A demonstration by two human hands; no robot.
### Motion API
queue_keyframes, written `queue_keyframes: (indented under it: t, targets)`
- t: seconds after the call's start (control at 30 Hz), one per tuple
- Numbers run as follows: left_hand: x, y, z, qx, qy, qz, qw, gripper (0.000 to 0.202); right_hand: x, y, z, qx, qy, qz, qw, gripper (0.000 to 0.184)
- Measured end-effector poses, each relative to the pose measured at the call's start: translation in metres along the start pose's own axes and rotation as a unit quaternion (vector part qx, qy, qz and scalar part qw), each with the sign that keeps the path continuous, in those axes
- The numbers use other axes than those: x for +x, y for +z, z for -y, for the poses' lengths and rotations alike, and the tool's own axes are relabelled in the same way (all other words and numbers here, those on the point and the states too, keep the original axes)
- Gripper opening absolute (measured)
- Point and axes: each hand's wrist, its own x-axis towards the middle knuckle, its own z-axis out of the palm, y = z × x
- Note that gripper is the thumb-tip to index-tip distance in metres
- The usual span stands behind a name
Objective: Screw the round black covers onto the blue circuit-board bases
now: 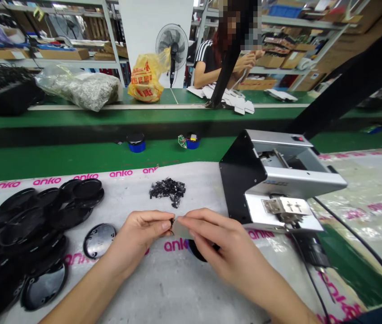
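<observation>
My left hand (138, 238) pinches a small black part (172, 226) between thumb and forefinger. Beside it, the fingers of my right hand (222, 245) close on a small translucent whitish piece (180, 230), which meets or nearly meets the black part. My fingers hide some of both. Under my right hand lies a round dark thing with a blue edge (195, 250), mostly covered. Just beyond my hands is a heap of small black plastic parts (168, 190). A round black cover (99, 241) lies near my left wrist.
Many round black covers (29, 225) are heaped at left. A grey-and-black machine (278, 180) with cables stands at right. Two blue round units (137, 143) sit behind on the green bench. Across it, a person (211, 60) handles something near flat white cartons.
</observation>
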Motion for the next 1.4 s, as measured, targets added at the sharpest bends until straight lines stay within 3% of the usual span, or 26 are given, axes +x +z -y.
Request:
queue_keyframes:
  t: [0.23, 0.47, 0.53, 0.63, 0.73, 0.83, 0.97, 1.03, 1.17, 1.3, 1.4]
  targets:
    - [-0.006, 0.008, -0.004, 0.177, 0.117, -0.031, 0.977, 0.011, -0.002, 0.001, -0.001, -0.015, -0.001, 0.001, 1.0, 0.051]
    - [-0.004, 0.013, -0.005, 0.131, 0.084, 0.004, 0.988, 0.016, -0.005, -0.002, 0.0, -0.037, -0.004, 0.006, 0.999, 0.042]
    - [-0.003, 0.015, -0.003, 0.083, 0.066, -0.005, 0.994, 0.016, -0.006, -0.003, 0.002, -0.098, -0.016, 0.019, 0.995, 0.036]
    - [-0.005, 0.02, -0.001, 0.029, 0.064, -0.007, 0.998, 0.02, -0.008, -0.008, 0.008, -0.239, -0.057, 0.038, 0.969, 0.041]
    - [-0.011, 0.022, -0.003, 0.026, 0.087, 0.026, 0.995, 0.03, -0.01, -0.014, 0.012, -0.299, -0.087, 0.05, 0.949, 0.043]
    - [-0.014, 0.02, -0.002, 0.104, 0.135, 0.086, 0.982, 0.052, -0.014, -0.019, 0.015, -0.26, -0.048, 0.03, 0.964, 0.041]
    - [-0.01, 0.018, 0.012, 0.3, 0.178, 0.096, 0.932, 0.095, -0.021, -0.019, 0.018, -0.173, 0.032, -0.009, 0.984, 0.046]
    - [-0.006, 0.022, 0.018, 0.356, 0.199, 0.121, 0.905, 0.1, -0.025, -0.017, 0.021, -0.159, 0.037, -0.018, 0.986, 0.044]
    - [-0.003, 0.027, 0.017, 0.372, 0.217, 0.162, 0.888, 0.077, -0.033, -0.012, 0.022, -0.164, 0.053, -0.063, 0.983, 0.035]
    - [-0.005, 0.024, 0.008, 0.34, 0.21, 0.206, 0.893, 0.051, -0.046, -0.008, 0.008, -0.124, 0.16, -0.093, 0.975, 0.03]
    - [-0.006, 0.019, 0.004, 0.324, 0.208, 0.212, 0.898, 0.043, -0.054, -0.001, -0.002, -0.046, 0.215, -0.113, 0.969, 0.031]
